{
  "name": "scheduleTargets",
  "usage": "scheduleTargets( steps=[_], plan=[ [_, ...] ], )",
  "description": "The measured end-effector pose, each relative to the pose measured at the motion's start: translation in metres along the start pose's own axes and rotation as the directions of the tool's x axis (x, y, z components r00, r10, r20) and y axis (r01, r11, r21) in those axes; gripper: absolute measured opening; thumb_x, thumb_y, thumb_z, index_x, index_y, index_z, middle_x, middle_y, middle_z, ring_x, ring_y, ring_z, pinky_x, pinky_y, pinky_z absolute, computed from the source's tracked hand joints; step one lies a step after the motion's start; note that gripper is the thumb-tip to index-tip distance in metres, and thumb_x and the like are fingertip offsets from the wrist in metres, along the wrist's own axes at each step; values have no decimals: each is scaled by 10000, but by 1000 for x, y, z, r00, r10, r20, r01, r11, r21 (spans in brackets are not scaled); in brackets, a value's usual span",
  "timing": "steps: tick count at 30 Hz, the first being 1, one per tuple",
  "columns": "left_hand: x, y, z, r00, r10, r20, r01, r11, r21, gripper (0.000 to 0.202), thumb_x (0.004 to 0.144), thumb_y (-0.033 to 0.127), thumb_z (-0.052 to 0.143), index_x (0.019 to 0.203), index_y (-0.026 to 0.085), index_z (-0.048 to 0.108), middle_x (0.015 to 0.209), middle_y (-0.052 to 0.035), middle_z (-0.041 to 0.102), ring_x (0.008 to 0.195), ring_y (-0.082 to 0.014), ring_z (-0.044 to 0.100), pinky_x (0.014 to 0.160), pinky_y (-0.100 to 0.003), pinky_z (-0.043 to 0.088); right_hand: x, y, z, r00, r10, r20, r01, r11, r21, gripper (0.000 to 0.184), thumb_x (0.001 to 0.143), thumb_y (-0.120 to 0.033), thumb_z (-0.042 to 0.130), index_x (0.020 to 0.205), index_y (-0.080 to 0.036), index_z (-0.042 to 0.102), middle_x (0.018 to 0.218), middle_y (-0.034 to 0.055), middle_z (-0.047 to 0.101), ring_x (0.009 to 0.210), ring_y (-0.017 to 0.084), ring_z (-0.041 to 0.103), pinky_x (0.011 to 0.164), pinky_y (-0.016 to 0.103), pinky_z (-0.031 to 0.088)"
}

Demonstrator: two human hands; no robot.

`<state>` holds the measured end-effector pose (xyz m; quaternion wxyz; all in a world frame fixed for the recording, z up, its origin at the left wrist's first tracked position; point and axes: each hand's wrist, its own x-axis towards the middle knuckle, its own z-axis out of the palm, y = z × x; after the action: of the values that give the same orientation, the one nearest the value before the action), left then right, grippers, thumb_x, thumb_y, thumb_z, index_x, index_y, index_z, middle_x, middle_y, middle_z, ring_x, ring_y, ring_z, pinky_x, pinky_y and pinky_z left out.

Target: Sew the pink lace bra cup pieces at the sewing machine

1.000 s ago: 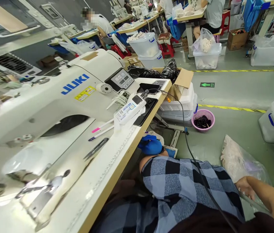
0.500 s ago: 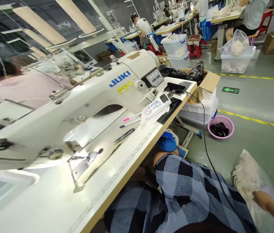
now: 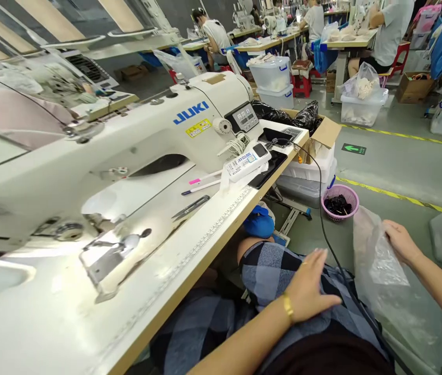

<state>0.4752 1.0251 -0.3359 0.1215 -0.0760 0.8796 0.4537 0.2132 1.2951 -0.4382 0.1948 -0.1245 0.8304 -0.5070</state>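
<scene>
My right hand (image 3: 400, 242) grips the upper edge of a large clear plastic bag (image 3: 396, 291), which hangs down beside my lap at the right. Pale material shows faintly through the bag's left side; what it is I cannot make out. Over my checked clothing (image 3: 271, 271), my left hand (image 3: 310, 289) is held with fingers stretched out and thumb apart, nothing in it. A yellow band (image 3: 287, 307) circles that wrist. A black cable (image 3: 324, 224) runs down between my left hand and the bag.
A white JUKI sewing machine (image 3: 135, 151) fills the left. On its table (image 3: 189, 271) lie thread snips (image 3: 191, 207), pens (image 3: 201, 188), a white boxy device (image 3: 246, 162) and a dark phone (image 3: 270, 169). A pink basket (image 3: 356, 200) and lidded bins (image 3: 364, 107) stand on the floor. Several people work behind.
My left hand has come into view above my lap. My right hand has risen, lifting the plastic bag higher. The camera view has turned to the right.
</scene>
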Motion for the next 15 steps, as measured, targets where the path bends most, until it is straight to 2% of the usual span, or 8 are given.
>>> scheduleTargets(
  steps=[2,3,5,7,8,11,13,15],
  plan=[
    [44,15,31,997,-12,75,23,988,-153,1411,480,530,1017,1663,130,358,1748,-243,285,1631,-471,225,1343,-612,215,-1,-9,28,1000,10,3,-10,1000,24,411,1073,-530,626,892,-161,633,727,-51,560,559,99,519,529,230,469],
    [59,19,45,996,-44,76,63,962,-265,1380,424,492,1031,1621,146,437,1696,-238,400,1595,-482,311,1327,-608,257,-2,-13,41,1000,9,7,-9,1000,27,407,1071,-530,629,903,-160,639,736,-48,569,564,101,527,529,231,475],
    [78,23,69,992,-101,76,124,892,-435,778,631,427,920,1330,165,703,1332,-180,739,1310,-432,650,1173,-572,490,-1,-23,60,1000,-13,24,12,1000,23,403,1071,-534,625,928,-158,649,772,-35,592,597,111,553,556,243,498],
    [85,17,82,985,-158,67,170,844,-508,364,836,395,724,1107,155,759,939,-115,798,929,-335,768,918,-501,631,-3,-35,67,997,-60,42,59,998,17,372,1062,-530,630,1026,-161,656,861,-9,631,672,134,595,620,275,530],
    [87,11,83,981,-189,45,184,828,-529,308,897,376,637,1075,152,752,853,-95,778,834,-298,758,840,-463,643,-6,-41,67,995,-88,47,87,996,14,365,1046,-528,646,1100,-167,648,927,11,650,732,154,619,665,299,545],
    [89,-8,76,956,-285,-74,187,783,-594,314,956,357,563,1148,158,712,1012,-103,785,987,-275,738,925,-414,615,-35,-59,63,984,-167,67,167,986,9,414,978,-541,701,1218,-218,601,1069,61,664,899,216,638,816,379,559],
    [91,-19,68,934,-335,-124,189,758,-624,356,981,420,552,1167,152,695,1146,-124,770,1115,-286,706,1011,-413,575,-64,-66,68,966,-203,160,202,979,24,339,959,-564,703,1072,-252,630,981,54,668,881,227,625,868,400,560],
    [92,-25,64,922,-367,-125,203,731,-652,432,1001,509,521,1142,140,695,1128,-135,766,1095,-293,704,1004,-419,565,-88,-65,82,925,-194,326,190,981,45,313,941,-559,736,920,-255,665,868,29,677,793,211,635,787,373,581]
  ],
)
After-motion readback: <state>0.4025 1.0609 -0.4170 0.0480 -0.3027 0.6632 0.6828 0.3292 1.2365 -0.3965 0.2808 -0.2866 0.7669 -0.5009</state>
